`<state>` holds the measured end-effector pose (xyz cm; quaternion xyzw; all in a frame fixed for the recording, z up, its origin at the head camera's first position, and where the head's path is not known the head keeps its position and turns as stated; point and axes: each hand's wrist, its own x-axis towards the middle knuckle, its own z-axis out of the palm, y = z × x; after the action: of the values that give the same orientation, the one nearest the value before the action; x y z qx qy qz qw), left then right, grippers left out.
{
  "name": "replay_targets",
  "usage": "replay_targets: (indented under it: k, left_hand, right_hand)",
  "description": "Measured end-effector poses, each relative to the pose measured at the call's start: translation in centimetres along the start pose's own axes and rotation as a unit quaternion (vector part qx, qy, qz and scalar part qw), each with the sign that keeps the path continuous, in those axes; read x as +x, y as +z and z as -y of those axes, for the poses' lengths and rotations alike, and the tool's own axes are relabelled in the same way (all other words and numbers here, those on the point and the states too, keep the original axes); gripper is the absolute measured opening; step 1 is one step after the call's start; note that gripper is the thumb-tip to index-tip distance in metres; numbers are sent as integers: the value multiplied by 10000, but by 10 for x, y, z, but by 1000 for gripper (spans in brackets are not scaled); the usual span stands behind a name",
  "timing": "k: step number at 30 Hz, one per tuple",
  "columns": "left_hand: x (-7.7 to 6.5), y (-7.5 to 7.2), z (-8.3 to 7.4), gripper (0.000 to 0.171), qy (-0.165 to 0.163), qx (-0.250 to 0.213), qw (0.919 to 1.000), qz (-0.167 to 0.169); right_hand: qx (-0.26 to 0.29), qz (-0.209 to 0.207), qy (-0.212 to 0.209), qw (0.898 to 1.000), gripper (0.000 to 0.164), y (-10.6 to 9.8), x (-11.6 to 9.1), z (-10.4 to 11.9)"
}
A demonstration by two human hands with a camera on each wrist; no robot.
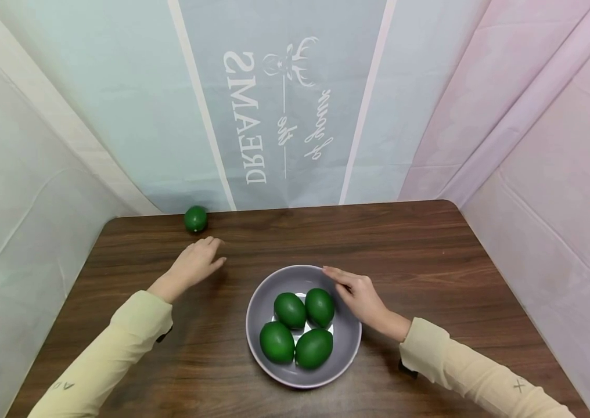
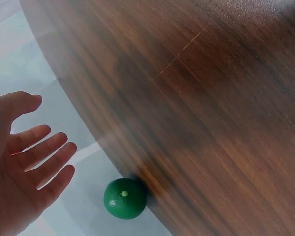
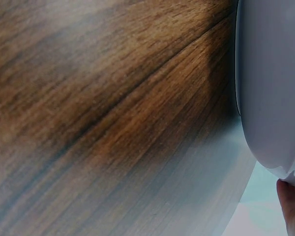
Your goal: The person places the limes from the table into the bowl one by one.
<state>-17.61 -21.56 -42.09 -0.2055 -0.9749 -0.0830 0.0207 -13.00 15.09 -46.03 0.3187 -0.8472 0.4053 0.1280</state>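
Note:
On the far left of the table sits one smooth green lime (image 1: pixel 195 219), with a pale stem spot in the left wrist view. Just short of it, my left hand (image 1: pixel 194 264) hovers with fingers loosely extended and thumb spread. That hand (image 2: pixel 27 157) is apart from the lime (image 2: pixel 125 198). My right hand (image 1: pixel 360 296) holds the grey bowl (image 1: pixel 302 380) at its far right rim, the thumb on the inner side. Inside the bowl lie several green limes (image 1: pixel 313 348). In the right wrist view, fingertips (image 3: pixel 287 194) touch the outer wall of the bowl (image 3: pixel 273 88).
The dark wood-grain table (image 1: pixel 405 244) ends at a back edge close behind the single lime. A printed cloth (image 1: pixel 284 116) hangs behind it. Pale cloth walls (image 1: pixel 561 203) rise on both sides.

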Motion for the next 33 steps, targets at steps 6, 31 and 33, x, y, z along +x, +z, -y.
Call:
replay_targets:
  k: [6,31,33]
  left_hand:
    - [2,-1,3,34,-76,-68,9999,-28]
    - [17,-4,19,37,-767,-535,9956,9]
    - [18,-6,20,38,-828,-582,9949,7]
  right_hand:
    - [16,-14,5,10000,38,0,1,1]
    - [45,-7,57,10000,38,0,1,1]
    - [53,-7,58,10000,38,0,0,1]
